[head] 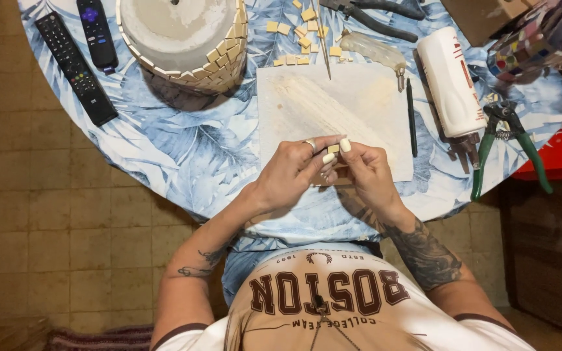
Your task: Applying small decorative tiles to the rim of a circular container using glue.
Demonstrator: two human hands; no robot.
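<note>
Head view: both hands meet over the near edge of a pale work board on the round table with the blue leaf-print cloth. The left hand and the right hand pinch one small tan tile piece between fingertips, each hand closed lightly on it, thumb and forefinger doing the gripping; the other fingers are curled in. The tile sits at the centre of the picture, just above the board's near edge.

At 11 o'clock from the hands stands a round pot with rows of the same tan tiles stuck around its rim. At 12 o'clock lies a scatter of loose tiles with a thin stick across them. At 1 o'clock is a glue gun, beyond it dark pliers. At 2 o'clock a white bottle lies on its side, and at 3 o'clock green-handled nippers. Two remote controls lie at 10 o'clock.

As a judgement: the piece is tiny, so holding it by its edges rather than its faces keeps the back free for adhesive. Working low over the board means a slip lands it there, not on the floor. Turning it to check its shape against the gap on the pot's rim seems wise before any glue goes on
</note>
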